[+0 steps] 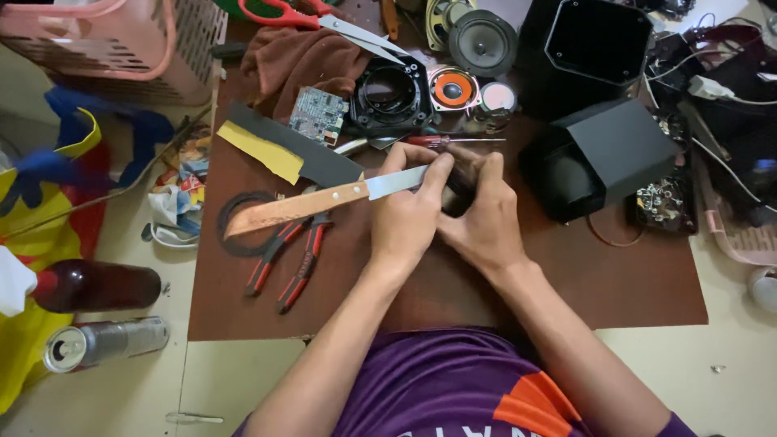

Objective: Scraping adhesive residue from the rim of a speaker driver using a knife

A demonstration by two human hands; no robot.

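My left hand grips a knife by its blade. The knife's wooden handle points left over the brown board. My right hand is pressed against the left one, its fingers closed around a small dark object that is mostly hidden. The blade's tip disappears between the fingers of both hands at that object. Red-and-black pliers and a black ring lie just left of my left hand, under the knife handle.
Behind the hands lie a red-handled screwdriver, a circuit board, speaker parts, a brown cloth and red scissors. Two black boxes stand at right. A pink basket, bottle and can are on the floor at left.
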